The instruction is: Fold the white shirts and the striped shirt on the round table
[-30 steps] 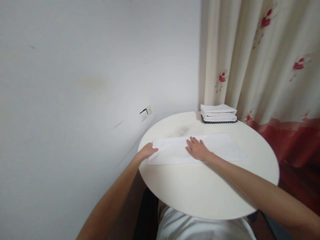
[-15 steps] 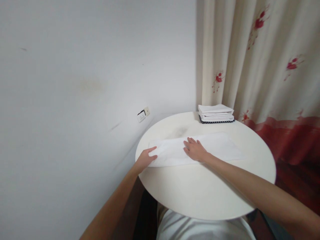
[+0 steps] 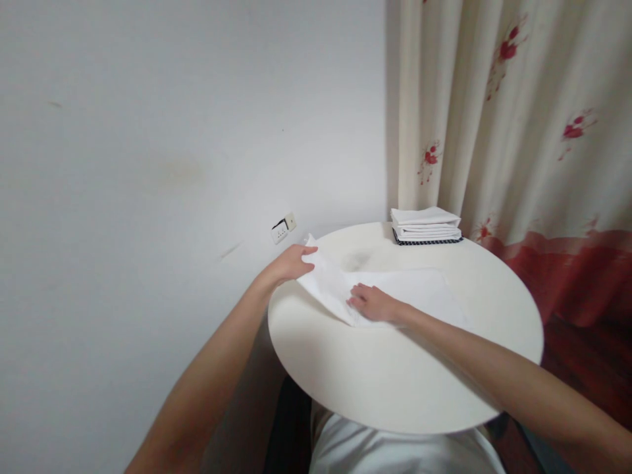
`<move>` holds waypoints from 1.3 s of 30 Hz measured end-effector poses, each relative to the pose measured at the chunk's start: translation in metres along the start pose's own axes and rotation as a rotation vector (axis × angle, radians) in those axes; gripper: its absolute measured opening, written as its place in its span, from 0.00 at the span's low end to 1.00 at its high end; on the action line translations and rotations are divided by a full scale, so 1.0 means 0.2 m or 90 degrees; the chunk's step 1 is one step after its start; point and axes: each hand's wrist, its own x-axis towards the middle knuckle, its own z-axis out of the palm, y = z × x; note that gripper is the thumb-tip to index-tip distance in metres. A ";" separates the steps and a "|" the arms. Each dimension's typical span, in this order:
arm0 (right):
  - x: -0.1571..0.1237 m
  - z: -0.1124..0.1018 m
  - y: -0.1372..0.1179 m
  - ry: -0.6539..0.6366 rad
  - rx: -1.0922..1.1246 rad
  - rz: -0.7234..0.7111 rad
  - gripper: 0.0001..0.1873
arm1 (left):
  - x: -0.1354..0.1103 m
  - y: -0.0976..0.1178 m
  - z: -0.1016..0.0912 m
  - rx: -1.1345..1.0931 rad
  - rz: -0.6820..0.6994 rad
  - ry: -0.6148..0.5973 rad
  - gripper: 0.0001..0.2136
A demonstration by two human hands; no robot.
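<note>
A white cloth (image 3: 417, 289), laid out as a long strip, lies across the round white table. My left hand (image 3: 295, 261) grips its left end between thumb and fingers and holds that end raised above the tabletop, so the cloth slopes up to the left. My right hand (image 3: 372, 303) rests on the cloth near its middle, at the foot of the raised part. The fingers of this hand are slightly bent and apart, pressing on the fabric with no visible grip.
Several folded white cloths (image 3: 425, 225) are stacked on a dark item with a dotted edge at the back of the table (image 3: 395, 375). A wall with a socket (image 3: 279, 231) stands close on the left. Patterned curtains (image 3: 494, 131) hang behind on the right.
My left hand has lifted the cloth's left end up and away from me, off the tabletop. My right hand has slid slightly left, its fingers more bent.
</note>
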 end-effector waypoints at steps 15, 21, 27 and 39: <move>-0.16 -0.60 0.05 0.086 0.599 0.092 0.19 | 0.13 0.77 0.48 -0.040 0.240 -0.190 0.09; -0.14 -0.57 0.18 0.099 0.601 0.175 0.17 | 0.12 0.62 0.69 -0.419 0.169 -0.307 0.43; -0.10 -0.51 0.18 0.192 0.580 0.265 0.10 | 0.24 0.39 0.73 -0.417 0.152 -0.120 0.19; -0.17 -0.59 0.00 0.189 0.802 0.092 0.14 | 0.24 0.13 0.72 -0.344 0.208 0.174 0.20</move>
